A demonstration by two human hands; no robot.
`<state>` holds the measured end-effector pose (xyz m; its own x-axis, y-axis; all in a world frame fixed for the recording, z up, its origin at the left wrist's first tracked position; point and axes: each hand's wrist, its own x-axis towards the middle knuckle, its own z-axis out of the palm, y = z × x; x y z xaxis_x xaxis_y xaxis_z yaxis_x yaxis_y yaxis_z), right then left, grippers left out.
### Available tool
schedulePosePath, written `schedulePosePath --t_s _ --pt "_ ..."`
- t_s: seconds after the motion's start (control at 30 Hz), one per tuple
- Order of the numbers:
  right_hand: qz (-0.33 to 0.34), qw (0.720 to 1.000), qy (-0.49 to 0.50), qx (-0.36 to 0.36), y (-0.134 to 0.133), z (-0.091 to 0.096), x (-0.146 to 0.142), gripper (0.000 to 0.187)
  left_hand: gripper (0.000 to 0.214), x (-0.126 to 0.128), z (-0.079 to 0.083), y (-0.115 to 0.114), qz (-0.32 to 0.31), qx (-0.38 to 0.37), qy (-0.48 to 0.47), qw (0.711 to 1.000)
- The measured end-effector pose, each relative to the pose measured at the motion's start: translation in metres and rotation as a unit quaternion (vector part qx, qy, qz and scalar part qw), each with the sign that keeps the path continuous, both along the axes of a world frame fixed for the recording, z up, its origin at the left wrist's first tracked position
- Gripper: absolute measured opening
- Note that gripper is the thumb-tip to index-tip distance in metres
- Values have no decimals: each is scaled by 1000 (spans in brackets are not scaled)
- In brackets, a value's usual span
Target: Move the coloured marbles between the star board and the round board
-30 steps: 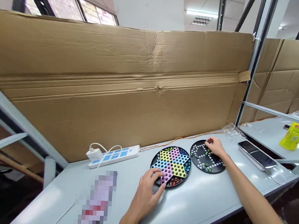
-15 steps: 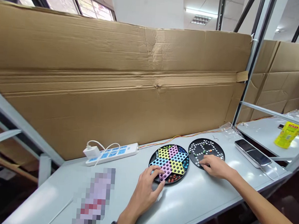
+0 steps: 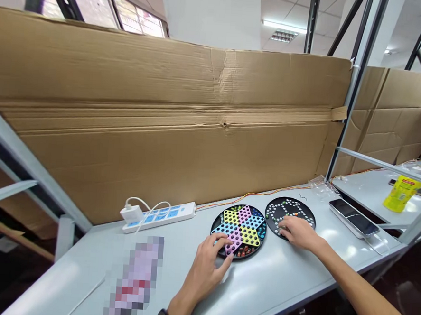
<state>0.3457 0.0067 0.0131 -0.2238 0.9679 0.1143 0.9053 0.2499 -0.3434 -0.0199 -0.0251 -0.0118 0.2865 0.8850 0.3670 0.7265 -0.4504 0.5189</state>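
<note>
Atop the pale workbench (image 3: 280,295), both hands (image 3: 203,280) (image 3: 300,233) rest apart on Chinese checkers boards (image 3: 241,230) (image 3: 291,207) (cardboard wall (image 3: 162,126) behind).

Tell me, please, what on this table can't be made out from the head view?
Head view:
- Holes and marbles of the round black board beneath the right hand: hidden by that hand.
- Part of the star-patterned board beneath the left hand: hidden by its fingers.
- Pixelated item on the table: blurred, kind unreadable.
- Single marbles: too small to count.

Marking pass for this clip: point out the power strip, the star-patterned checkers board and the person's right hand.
power strip (image 3: 159,217): head view, middle of its top face
star-patterned checkers board (image 3: 251,221): head view, its blue star arm
right hand (image 3: 300,233): head view, back of the hand
</note>
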Motion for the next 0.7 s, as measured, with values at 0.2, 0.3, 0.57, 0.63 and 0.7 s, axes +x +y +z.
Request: schedulePosePath --t_s 0.2,0.3,0.57,0.63,0.7 --pt "18 988 155 4 41 15 -81 25 24 1 2 -1 18 20 -15 1000" --pt "37 984 172 -21 59 24 -139 27 22 0 2 -1 51 64 -23 996" --pt "9 992 77 -103 73 40 -217 24 19 -1 -4 -1 58 130 -32 989" --pt "-1 992 76 -105 74 39 -222 25 18 -1 -4 -2 54 130 -33 990" --pt "-5 991 76 -106 75 38 -224 26 19 0 -3 -3 51 131 -37 989"
